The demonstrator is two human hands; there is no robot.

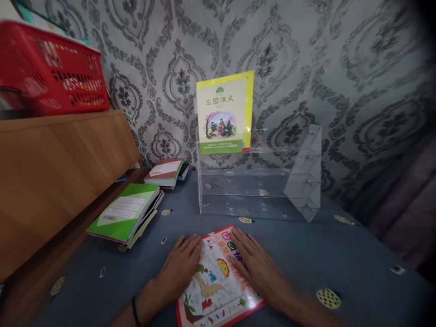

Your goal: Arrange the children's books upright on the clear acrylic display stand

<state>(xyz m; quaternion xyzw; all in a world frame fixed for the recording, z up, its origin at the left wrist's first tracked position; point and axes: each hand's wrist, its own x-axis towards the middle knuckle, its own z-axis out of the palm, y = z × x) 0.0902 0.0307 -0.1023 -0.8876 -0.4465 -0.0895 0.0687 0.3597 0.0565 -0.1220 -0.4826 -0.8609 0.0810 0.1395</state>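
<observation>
A red-edged children's picture book [213,290] lies flat on the dark blue tabletop, close to me. My left hand [182,263] rests on its left side, palm down with the fingers stretched out. On the right side of the cover lies my right hand [255,263], flat, its fingers extended and thumb slightly apart. Beyond the book stands a clear acrylic tiered rack [243,204]. In its top tier lean a book with a green and cream cover [221,116] and, behind it, a yellow book [248,109].
To the left sits a stack of green books [127,211]. Farther back is another pile of books with a brown cover [165,170]. A wooden cabinet [68,159] borders the left side, carrying a red plastic basket [68,72]. Patterned wallpaper covers the wall behind.
</observation>
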